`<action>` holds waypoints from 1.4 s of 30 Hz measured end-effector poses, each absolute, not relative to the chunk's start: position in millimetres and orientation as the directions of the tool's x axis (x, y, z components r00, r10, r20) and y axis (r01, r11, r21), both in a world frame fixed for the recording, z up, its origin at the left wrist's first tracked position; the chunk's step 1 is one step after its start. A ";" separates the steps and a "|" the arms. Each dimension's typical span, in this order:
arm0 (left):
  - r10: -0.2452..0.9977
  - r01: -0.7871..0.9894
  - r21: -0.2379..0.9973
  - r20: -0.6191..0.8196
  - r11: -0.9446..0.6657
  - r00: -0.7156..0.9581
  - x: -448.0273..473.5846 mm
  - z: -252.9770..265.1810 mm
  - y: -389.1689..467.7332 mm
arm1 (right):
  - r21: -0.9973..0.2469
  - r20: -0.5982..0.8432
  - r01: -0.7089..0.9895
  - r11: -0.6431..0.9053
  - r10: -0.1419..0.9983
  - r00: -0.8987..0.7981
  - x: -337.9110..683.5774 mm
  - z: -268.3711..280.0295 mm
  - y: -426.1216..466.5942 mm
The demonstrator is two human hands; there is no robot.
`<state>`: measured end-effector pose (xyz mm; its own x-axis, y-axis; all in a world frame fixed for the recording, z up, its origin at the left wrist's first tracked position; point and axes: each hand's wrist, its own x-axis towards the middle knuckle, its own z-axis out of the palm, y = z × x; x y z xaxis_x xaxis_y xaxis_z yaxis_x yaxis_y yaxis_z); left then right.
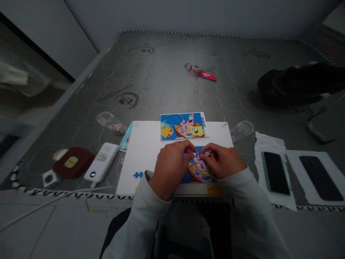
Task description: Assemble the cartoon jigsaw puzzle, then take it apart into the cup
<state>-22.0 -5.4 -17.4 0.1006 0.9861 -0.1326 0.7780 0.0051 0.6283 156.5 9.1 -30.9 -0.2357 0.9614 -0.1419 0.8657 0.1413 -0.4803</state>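
A partly hidden jigsaw puzzle (198, 171) with a cartoon picture on blue lies on a white board (144, 147). Over its upper part, my left hand (172, 165) is closed in a pinch, thumb and forefinger together. Facing it, my right hand (225, 160) is also pinched, its fingertips almost meeting the left ones. A small jigsaw piece (197, 153) shows between the two sets of fingertips; its outline is hard to make out. Above the hands is a picture card (183, 126) with the same cartoon scene. Loose blue pieces (138, 175) rest on the board to the left.
Left of the board are a clear cup (110, 122) with small pieces, a white power bank (102, 162) and a brown case (72, 162). Rightward are another clear cup (242, 130) and two phones (276, 173) on paper. A red wrapper (201, 72) and a dark bag (299, 84) lie farther back.
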 end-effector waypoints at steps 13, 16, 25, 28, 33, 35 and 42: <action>0.984 0.780 0.626 -0.125 -0.022 0.128 -29.0 -19.3 -4.2 | -0.482 -0.130 0.863 0.153 0.961 -0.243 155.3 -31.4 8.7; 0.984 0.779 0.627 -0.123 -0.025 0.130 -28.1 -21.7 -3.8 | -0.486 -0.135 0.861 0.146 0.961 -0.240 155.3 -31.4 8.8; 0.980 0.804 0.593 -0.141 -0.027 0.137 -26.1 -16.2 -5.9 | -0.486 -0.144 0.861 0.150 0.958 -0.248 155.7 -31.6 8.9; 0.984 0.816 0.577 -0.127 -0.032 0.128 -26.0 -15.0 -7.5 | -0.478 -0.135 0.865 0.151 0.961 -0.242 155.8 -31.4 8.8; 0.987 0.830 0.556 -0.105 -0.042 0.121 -23.2 -15.2 -8.6 | -0.477 -0.156 0.866 0.148 0.956 -0.249 155.1 -31.1 8.8; 0.988 0.826 0.562 -0.100 -0.043 0.120 -21.8 -15.6 -8.4 | -0.479 -0.160 0.865 0.147 0.955 -0.251 155.1 -31.3 8.9; 0.990 0.855 0.515 -0.083 -0.058 0.117 -19.6 -19.6 -9.5 | -0.479 -0.168 0.867 0.141 0.954 -0.248 155.3 -31.7 9.3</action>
<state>-19.6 -9.5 -19.6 0.1167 0.9897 -0.0827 0.8553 -0.0578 0.5149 155.3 9.3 -31.7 -0.2483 0.9540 -0.1680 0.8665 0.1413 -0.4787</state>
